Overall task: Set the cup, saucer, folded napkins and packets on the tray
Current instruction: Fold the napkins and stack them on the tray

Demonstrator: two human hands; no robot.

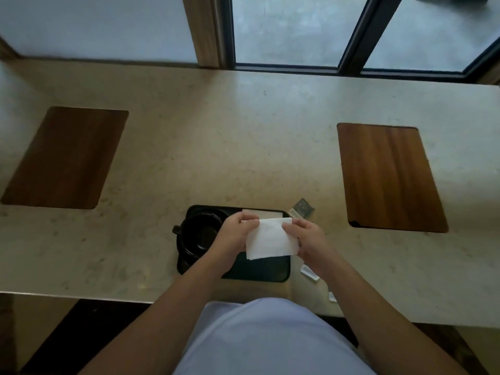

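A black tray [259, 272] lies on the beige counter near its front edge. On the tray's left part stands a black cup [198, 234] on a black saucer [186, 255], its handle pointing left. Above the tray I hold a white napkin [270, 240]: my left hand [234, 234] pinches its left edge and my right hand [308, 238] pinches its right edge. Another pale folded napkin [263, 213] lies at the tray's far edge. A dark packet [301, 207] lies on the counter right of the tray. Two small white packets [309, 273] [332, 296] lie nearer the front edge.
Two brown wooden placemats lie on the counter, one at the left [65, 158] and one at the right [389, 177]. A window with dark frames [351, 36] runs along the counter's far side. The counter's front edge [81, 295] is close to my body.
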